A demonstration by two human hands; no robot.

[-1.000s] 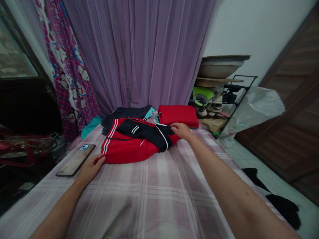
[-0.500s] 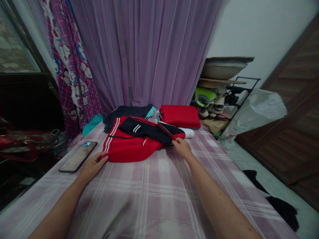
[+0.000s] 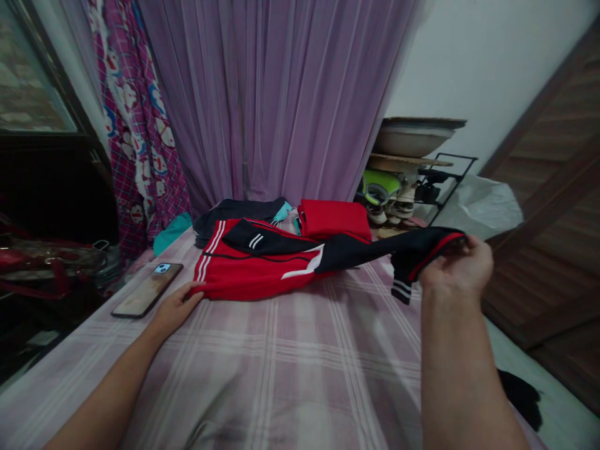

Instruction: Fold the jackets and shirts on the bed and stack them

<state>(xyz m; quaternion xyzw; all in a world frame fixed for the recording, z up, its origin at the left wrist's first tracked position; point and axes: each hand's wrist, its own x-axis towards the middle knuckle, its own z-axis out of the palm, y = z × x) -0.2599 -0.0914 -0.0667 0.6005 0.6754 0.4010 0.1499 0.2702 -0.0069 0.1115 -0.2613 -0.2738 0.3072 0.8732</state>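
Note:
A red and navy tracksuit jacket with white stripes lies across the bed. At its near left corner, my left hand is closed on the striped hem. My right hand is raised on the right and grips the navy end of the jacket, which has red and white edging. From there the navy fabric stretches in the air back to the body of the jacket, and a striped cuff dangles below it. The right fingertips are partly hidden by fabric and hand.
A phone lies left of my left hand. Behind the jacket are a folded red cloth and dark folded clothes. Everything rests on a plaid bedsheet. A shoe rack stands beyond the right edge, before a purple curtain.
My right hand has moved right and up, pulling out the folded navy part of the jacket. The left hand stays at the hem.

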